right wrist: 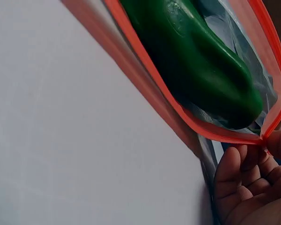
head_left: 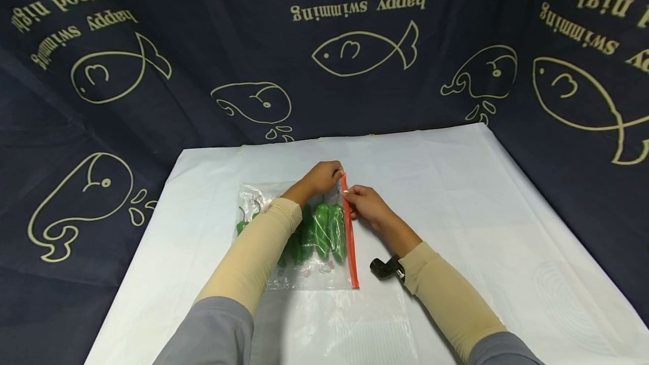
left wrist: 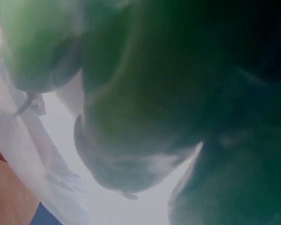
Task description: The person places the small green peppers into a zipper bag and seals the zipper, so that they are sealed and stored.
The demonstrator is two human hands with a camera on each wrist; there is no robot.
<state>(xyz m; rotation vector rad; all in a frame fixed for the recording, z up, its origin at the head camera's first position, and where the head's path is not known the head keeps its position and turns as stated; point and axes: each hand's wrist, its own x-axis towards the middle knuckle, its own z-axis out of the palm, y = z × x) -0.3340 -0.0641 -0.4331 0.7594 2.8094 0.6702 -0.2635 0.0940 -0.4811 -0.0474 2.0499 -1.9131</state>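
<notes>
A clear zip bag (head_left: pixel 319 280) with a red zip strip (head_left: pixel 353 263) lies flat, holding several green peppers (head_left: pixel 321 230). My left hand (head_left: pixel 324 176) reaches across the bag and pinches the far end of the red strip. Just nearer, my right hand (head_left: pixel 369 205) pinches the same strip between thumb and fingers, by a small white spot. In the right wrist view the two red edges (right wrist: pixel 150 65) part around a green pepper (right wrist: pixel 201 61) and meet at a pinched corner. Peppers (left wrist: pixel 126 108) behind plastic fill the left wrist view, where the left fingers are hidden.
Under the bag is a table with a white cover (head_left: pixel 456 213). Behind and beside it hangs a dark blue cloth (head_left: pixel 228 27) with fish and whale drawings. A black wrist camera (head_left: pixel 386 268) sticks out from the right sleeve.
</notes>
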